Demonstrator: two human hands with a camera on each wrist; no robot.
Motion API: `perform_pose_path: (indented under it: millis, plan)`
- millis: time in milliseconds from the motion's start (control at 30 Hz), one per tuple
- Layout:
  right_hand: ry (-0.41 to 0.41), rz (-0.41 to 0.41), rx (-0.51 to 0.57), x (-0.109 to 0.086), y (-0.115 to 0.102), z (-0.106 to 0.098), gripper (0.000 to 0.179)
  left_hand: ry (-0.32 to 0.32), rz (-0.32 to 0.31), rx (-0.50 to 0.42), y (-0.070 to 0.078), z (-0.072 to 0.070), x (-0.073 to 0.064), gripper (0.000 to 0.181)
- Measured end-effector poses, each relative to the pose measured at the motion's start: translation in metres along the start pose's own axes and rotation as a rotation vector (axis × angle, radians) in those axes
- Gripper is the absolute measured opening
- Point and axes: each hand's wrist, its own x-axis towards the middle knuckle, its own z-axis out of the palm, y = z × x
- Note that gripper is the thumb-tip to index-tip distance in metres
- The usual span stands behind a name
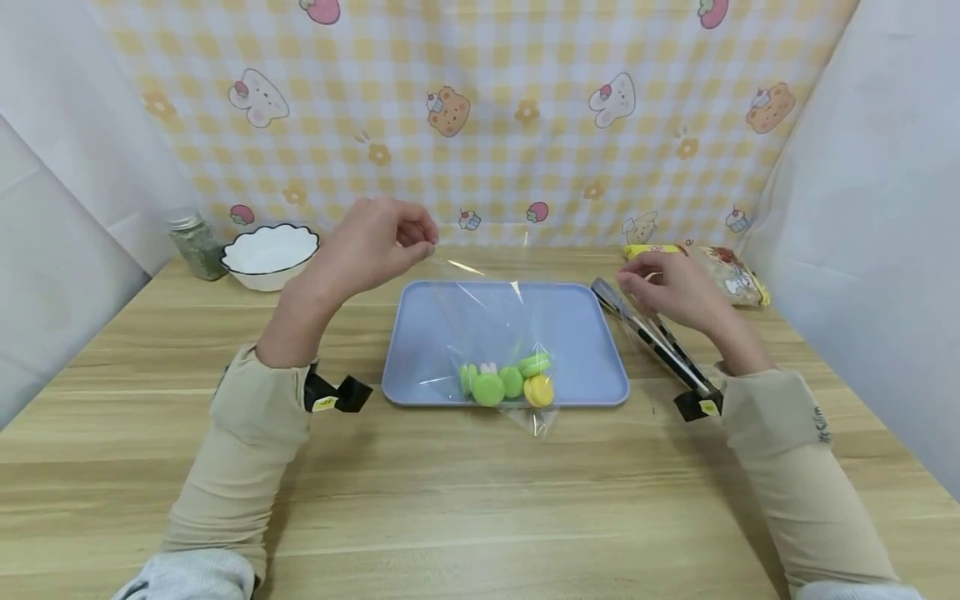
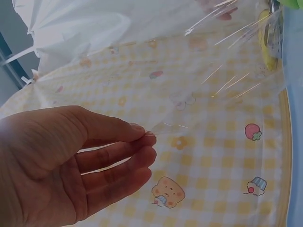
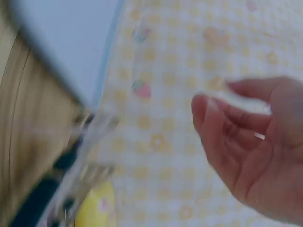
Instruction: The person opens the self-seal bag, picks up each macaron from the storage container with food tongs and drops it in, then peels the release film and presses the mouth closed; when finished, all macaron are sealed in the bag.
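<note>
My left hand (image 1: 371, 242) pinches the upper edge of a clear plastic bag (image 2: 199, 101) between thumb and index finger. Several macarons, green ones (image 1: 487, 388) and a yellow one (image 1: 538, 390), lie at the bottom of the bag, with a small pink piece (image 1: 488, 368) partly hidden among them. The bag hangs over the front part of a blue tray (image 1: 592, 350). Off to the right, my right hand (image 1: 678, 287) is raised near metal tongs (image 1: 660, 343) with black grips. Its thumb and bent fingers stand apart in the right wrist view, with nothing seen between them.
A white bowl (image 1: 272, 250) with a dark scalloped rim and a lidded glass jar (image 1: 197, 242) stand at the back left. A yellow-edged food packet (image 1: 738, 279) lies at the back right. Behind the wooden table (image 1: 480, 500) hangs a checked cloth (image 1: 487, 50).
</note>
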Motion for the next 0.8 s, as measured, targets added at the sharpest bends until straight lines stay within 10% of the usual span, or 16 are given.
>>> perform_pose_path:
  millis: [300, 533, 800]
  plan:
    - [-0.131, -0.095, 0.361, 0.004, -0.039, 0.041, 0.045, 0.006, 0.048, -0.053, 0.002, 0.001, 0.0, 0.004]
    - [0.098, -0.137, 0.211, 0.0, -0.051, 0.062, 0.028, 0.015, 0.102, -0.074, 0.003, 0.004, 0.001, 0.004]
    - [0.174, -0.234, 0.111, 0.001, -0.049, 0.07, 0.011, 0.016, 0.127, -0.093, 0.006, 0.004, -0.001, 0.003]
